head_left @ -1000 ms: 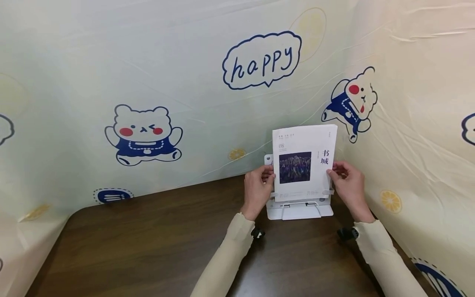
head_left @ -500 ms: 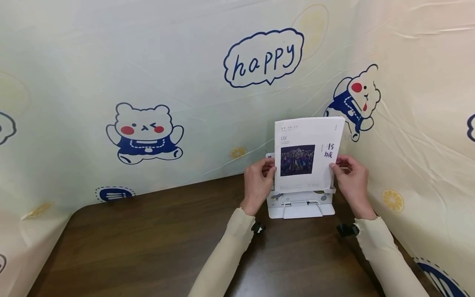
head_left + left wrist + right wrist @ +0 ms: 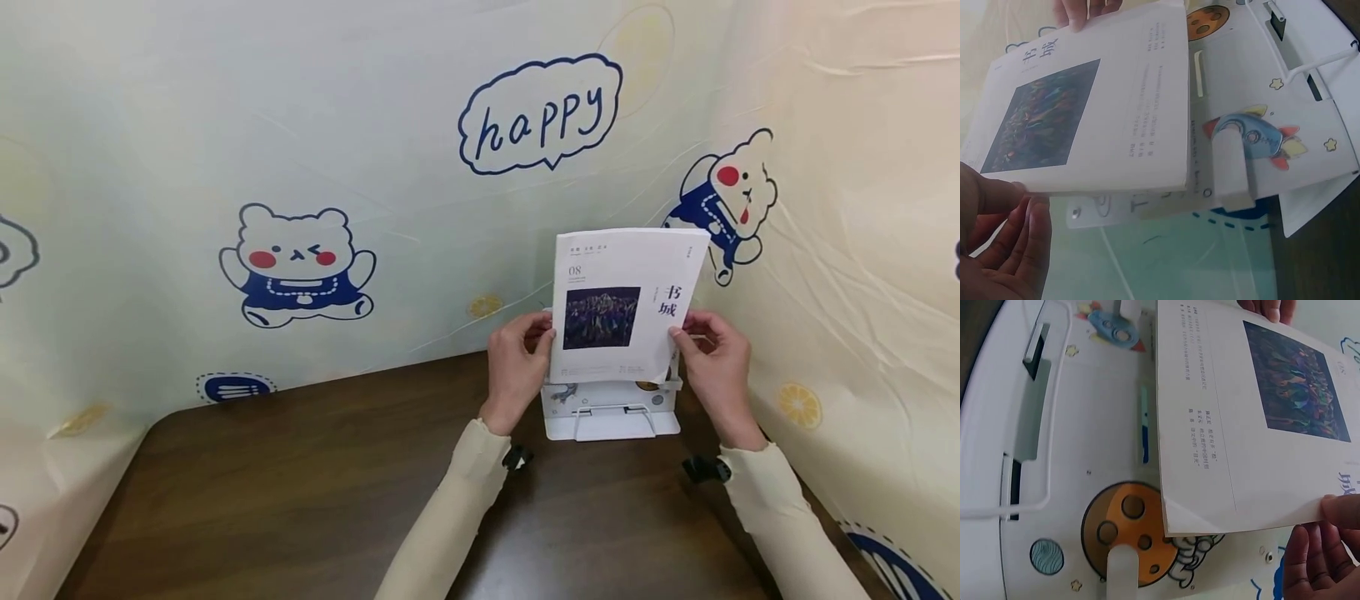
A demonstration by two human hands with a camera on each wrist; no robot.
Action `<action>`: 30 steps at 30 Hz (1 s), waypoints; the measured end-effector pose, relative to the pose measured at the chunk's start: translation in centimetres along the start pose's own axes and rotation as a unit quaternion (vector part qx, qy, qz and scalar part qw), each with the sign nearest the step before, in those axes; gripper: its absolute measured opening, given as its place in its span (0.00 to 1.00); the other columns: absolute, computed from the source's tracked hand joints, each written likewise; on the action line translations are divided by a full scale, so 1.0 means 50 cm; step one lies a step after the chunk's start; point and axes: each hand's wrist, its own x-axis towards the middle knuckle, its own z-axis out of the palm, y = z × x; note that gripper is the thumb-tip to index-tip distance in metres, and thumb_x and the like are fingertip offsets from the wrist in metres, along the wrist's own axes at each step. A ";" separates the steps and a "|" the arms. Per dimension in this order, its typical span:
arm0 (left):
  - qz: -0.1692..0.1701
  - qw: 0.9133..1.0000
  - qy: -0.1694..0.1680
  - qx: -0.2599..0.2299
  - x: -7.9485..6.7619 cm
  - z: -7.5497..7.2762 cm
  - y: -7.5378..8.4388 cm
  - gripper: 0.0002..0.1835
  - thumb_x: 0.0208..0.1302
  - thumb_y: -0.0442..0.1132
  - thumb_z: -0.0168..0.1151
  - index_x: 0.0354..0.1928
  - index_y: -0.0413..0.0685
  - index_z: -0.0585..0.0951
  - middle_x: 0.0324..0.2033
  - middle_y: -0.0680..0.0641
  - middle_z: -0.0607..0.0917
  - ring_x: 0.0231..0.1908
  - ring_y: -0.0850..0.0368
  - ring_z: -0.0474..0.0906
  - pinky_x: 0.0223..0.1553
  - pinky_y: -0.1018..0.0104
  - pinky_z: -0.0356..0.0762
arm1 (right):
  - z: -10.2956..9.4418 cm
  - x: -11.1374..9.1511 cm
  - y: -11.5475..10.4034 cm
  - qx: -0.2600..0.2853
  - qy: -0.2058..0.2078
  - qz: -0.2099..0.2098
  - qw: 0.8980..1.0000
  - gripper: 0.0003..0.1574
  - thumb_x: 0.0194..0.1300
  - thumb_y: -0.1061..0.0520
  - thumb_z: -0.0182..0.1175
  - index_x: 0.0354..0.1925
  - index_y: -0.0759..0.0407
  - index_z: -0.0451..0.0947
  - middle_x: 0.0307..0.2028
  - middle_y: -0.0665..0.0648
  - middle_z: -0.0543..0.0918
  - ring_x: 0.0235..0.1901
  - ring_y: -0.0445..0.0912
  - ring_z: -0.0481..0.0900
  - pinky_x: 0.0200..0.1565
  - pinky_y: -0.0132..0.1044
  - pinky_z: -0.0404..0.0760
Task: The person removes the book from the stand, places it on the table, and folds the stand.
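A white book (image 3: 600,333) with a dark square picture on its cover is held upright between both hands. My left hand (image 3: 517,362) pinches its left edge, thumb on the cover and fingers behind. At the right edge my right hand (image 3: 714,362) pinches it the same way. Behind and below the book stands a white book stand (image 3: 611,423) printed with a rocket (image 3: 1250,139) and an orange cratered planet (image 3: 1132,528). In both wrist views the book's lower edge is apart from the stand's panel, above a white page clip (image 3: 1230,165). The book hides most of the panel.
The stand is on a dark brown wooden table (image 3: 315,483), near its back right corner. A pale printed curtain (image 3: 405,250) with cartoon bears hangs behind the table and along its right side.
Both hands have lifted the book up and off the stand's clips, closer to the camera. More of the stand's printed lower panel shows now. The head view has shifted slightly.
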 end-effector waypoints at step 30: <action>-0.052 0.998 0.004 -0.036 -0.060 -0.109 -0.017 0.10 0.67 0.30 0.68 0.49 0.40 0.89 0.38 0.43 0.91 0.38 0.53 0.88 0.40 0.60 0.89 | 0.031 -0.067 -0.043 -0.025 -0.111 -0.039 0.993 0.16 0.69 0.63 0.68 0.53 0.67 0.83 0.44 0.63 0.85 0.37 0.34 0.78 0.38 0.19 0.79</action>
